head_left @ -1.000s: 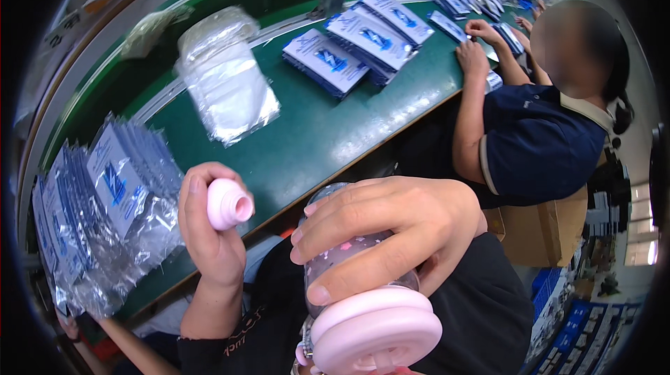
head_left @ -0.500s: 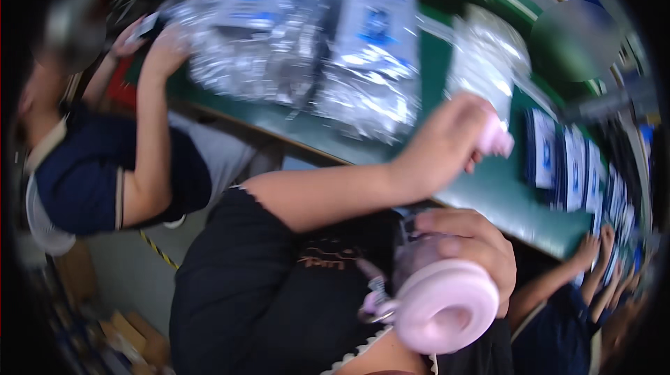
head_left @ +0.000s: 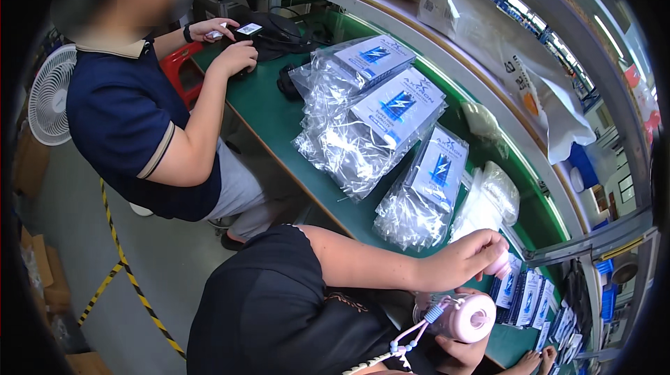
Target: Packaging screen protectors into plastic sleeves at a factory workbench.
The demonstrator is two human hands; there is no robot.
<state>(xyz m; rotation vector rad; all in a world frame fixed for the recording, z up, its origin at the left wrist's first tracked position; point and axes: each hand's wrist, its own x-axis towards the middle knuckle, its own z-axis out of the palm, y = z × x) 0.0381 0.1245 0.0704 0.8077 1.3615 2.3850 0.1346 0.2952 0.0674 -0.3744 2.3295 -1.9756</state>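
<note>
The left hand [head_left: 474, 260] has its fingers curled in and pinches a small pink cap [head_left: 498, 265], while the right hand [head_left: 460, 351] is wrapped around a clear bottle [head_left: 426, 305] with a broad pink lid [head_left: 474, 317], the two held close together by the table's near edge, the cap just above the lid. The bottle hides part of the right hand, so not all of its fingers can be made out, and a beaded pink strap [head_left: 417, 336] hangs from the bottle. Beyond the left hand lies a pile of clear bags [head_left: 481, 211], partly covered by that hand; beside it, flat blue-and-white packs in clear plastic [head_left: 398, 106] stand in thick stacks that take up much of the tabletop. Right of the hands, more packs [head_left: 523, 299] sit in a row, and another person's hands [head_left: 537, 359] show at the lower edge. At the left, a co-worker in a navy shirt [head_left: 139, 123] has both hands over the table, near a dark object with a white label [head_left: 249, 28]. The table [head_left: 272, 127] is green and smooth, with a shelf behind it bearing white sacks [head_left: 453, 5]. Around it are a red stool [head_left: 180, 68], a white fan [head_left: 50, 99] and a grey floor marked with yellow-and-black tape [head_left: 143, 298]
</note>
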